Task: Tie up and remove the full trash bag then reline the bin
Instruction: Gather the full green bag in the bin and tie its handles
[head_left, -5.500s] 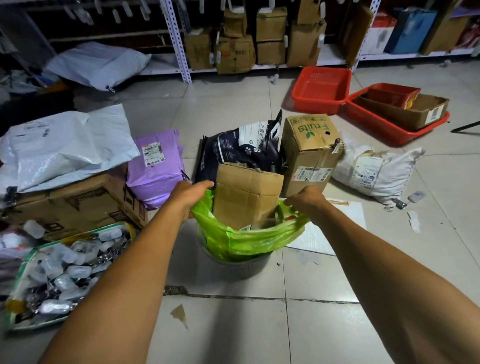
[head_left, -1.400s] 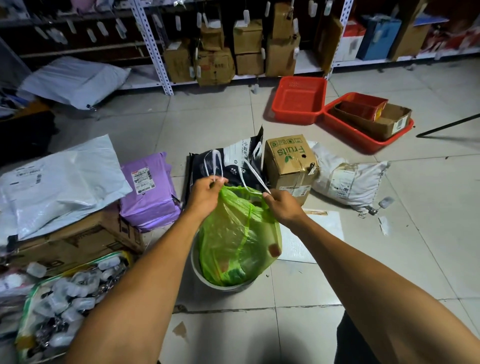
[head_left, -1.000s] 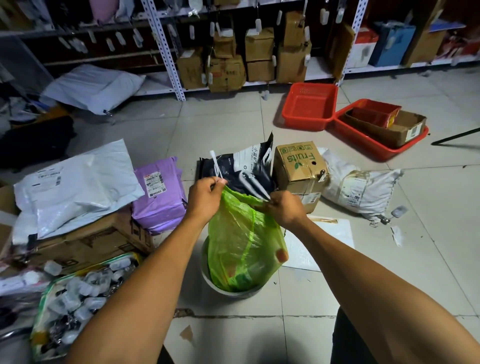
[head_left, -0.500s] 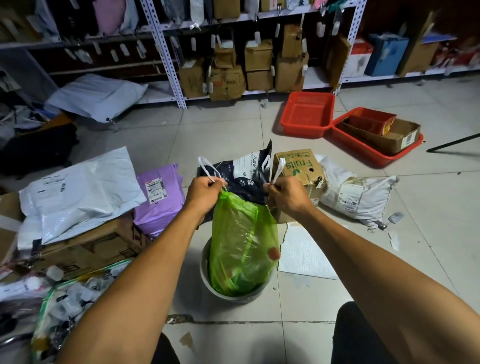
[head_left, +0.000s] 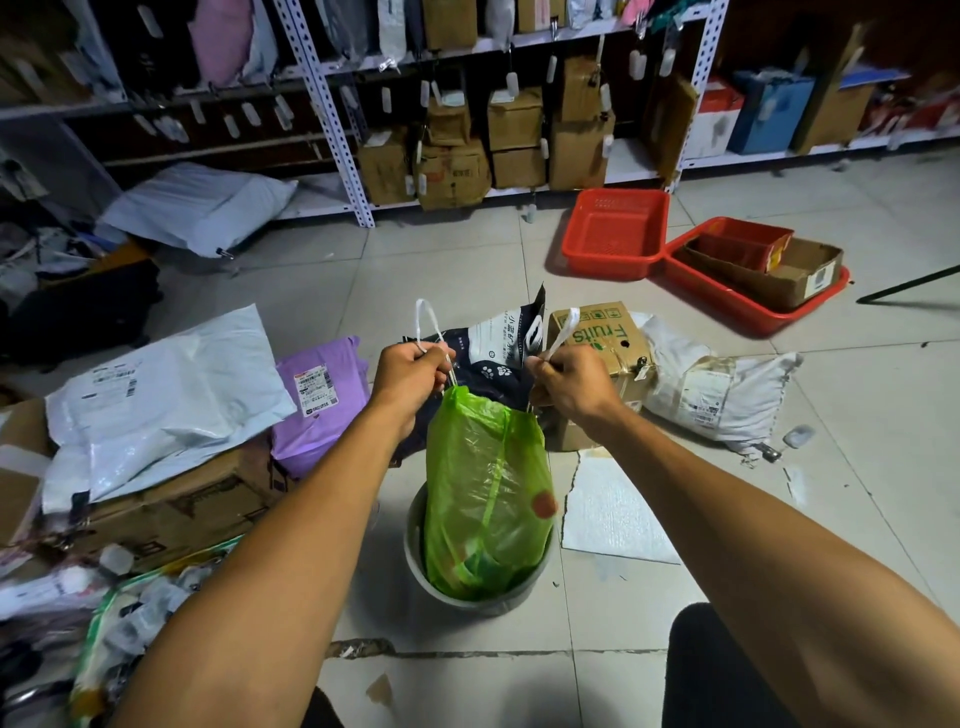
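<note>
We pinch a white drawstring loop in our left hand (head_left: 413, 371) and right hand (head_left: 569, 379), where uneven pulling could tear the green trash bag (head_left: 488, 493) above its bin (head_left: 470, 597).

Pale square tiles cover the floor (head_left: 322, 291), with a cracked, chipped joint near the bottom edge. White slotted-metal shelving (head_left: 332, 130) runs along the back, holding cardboard boxes (head_left: 514, 140) and hung with small white tags. Two red trays (head_left: 615, 234) sit on the floor at right. Parcels in grey mailers (head_left: 171, 384) pile up at left. The light is dim, with the shelves in shadow.
</note>
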